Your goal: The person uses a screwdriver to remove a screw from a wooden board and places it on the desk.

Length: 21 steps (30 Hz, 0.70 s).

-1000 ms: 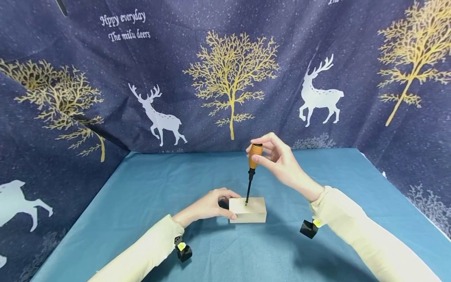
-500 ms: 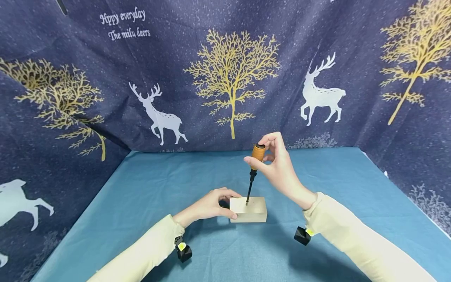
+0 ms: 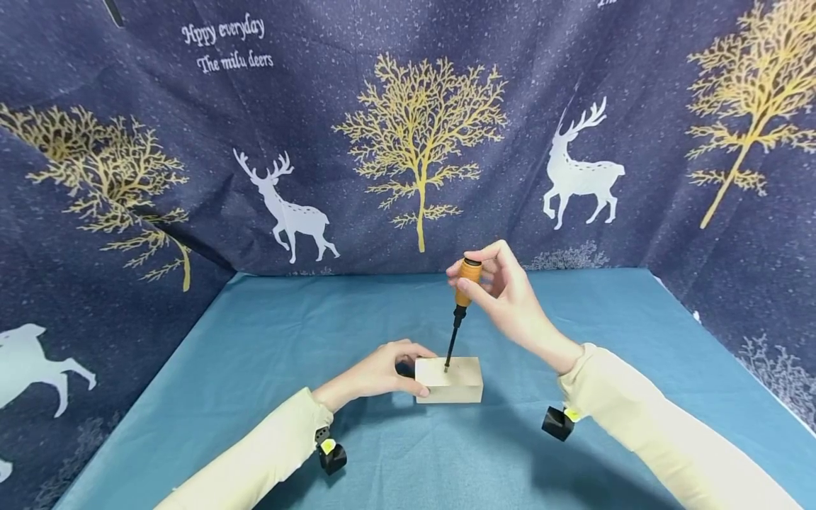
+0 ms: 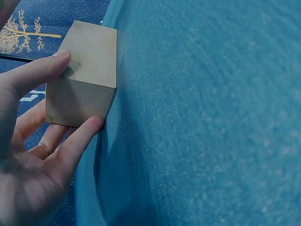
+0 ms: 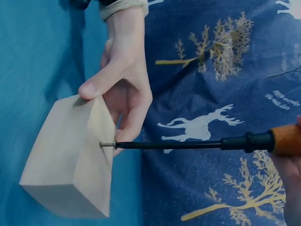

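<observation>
A pale wooden block (image 3: 455, 386) lies on the blue cloth, its left end gripped by my left hand (image 3: 385, 370). In the left wrist view the thumb (image 4: 49, 70) presses one long face while the fingers reach round the end of the block (image 4: 91, 54). My right hand (image 3: 510, 304) holds the orange handle of a screwdriver (image 3: 468, 287), thumb and fingers about it. Its black shaft slants down to the block's top. The right wrist view shows the tip on the head of a screw (image 5: 107, 144), which stands partly out of the block (image 5: 56, 146).
A blue cloth (image 3: 280, 326) covers the table. Behind it hangs a dark blue curtain (image 3: 408, 142) with gold trees and white deer. Small black cameras hang at both wrists, the left one (image 3: 333, 459) and the right one (image 3: 557, 423).
My right hand turned about the screwdriver handle, its fingers shifting off and then back round it. The handle leans slightly more to the right. My left hand and the block stay in place.
</observation>
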Each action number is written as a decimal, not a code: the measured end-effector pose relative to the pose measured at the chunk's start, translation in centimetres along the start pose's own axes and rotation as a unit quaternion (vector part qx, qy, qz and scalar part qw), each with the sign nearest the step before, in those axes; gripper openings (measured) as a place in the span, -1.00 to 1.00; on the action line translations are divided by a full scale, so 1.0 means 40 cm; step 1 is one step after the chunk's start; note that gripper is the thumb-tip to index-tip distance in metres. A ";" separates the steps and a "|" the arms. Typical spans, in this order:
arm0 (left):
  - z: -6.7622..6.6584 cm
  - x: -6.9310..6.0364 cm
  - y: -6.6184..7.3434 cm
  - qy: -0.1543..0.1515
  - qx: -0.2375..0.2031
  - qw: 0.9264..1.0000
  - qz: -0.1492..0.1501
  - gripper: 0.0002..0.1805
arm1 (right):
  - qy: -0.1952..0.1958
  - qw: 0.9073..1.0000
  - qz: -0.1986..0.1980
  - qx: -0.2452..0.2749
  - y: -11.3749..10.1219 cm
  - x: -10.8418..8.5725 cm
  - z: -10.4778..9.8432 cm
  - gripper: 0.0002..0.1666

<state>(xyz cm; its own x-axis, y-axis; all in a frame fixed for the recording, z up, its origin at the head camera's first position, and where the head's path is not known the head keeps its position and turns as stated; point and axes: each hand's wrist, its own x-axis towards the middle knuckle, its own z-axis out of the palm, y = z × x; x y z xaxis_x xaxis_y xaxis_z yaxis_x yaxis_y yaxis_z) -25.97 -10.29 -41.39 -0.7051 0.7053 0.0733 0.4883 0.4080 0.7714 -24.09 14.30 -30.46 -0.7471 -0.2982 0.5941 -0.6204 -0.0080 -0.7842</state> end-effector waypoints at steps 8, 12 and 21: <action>0.003 -0.003 0.003 0.000 0.002 1.000 -0.009 -0.43 | -0.009 1.000 0.001 -0.012 0.024 -0.008 0.002 -0.65; 0.004 0.000 0.002 0.001 0.003 1.000 -0.005 -0.43 | 0.049 0.988 0.014 -0.147 0.019 -0.011 0.004 -0.49; 0.001 0.000 0.006 -0.003 -0.002 1.000 -0.016 -0.43 | 0.080 0.981 0.048 -0.173 -0.008 -0.007 0.014 -0.46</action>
<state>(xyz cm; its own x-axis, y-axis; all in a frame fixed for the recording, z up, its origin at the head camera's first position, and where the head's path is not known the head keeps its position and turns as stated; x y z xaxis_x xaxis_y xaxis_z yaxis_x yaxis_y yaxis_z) -25.83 -10.17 -41.24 -0.7174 0.6952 0.0453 0.4639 0.4282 0.7755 -23.54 13.85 -30.50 -0.8170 -0.1287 0.5621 -0.5684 0.3445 -0.7472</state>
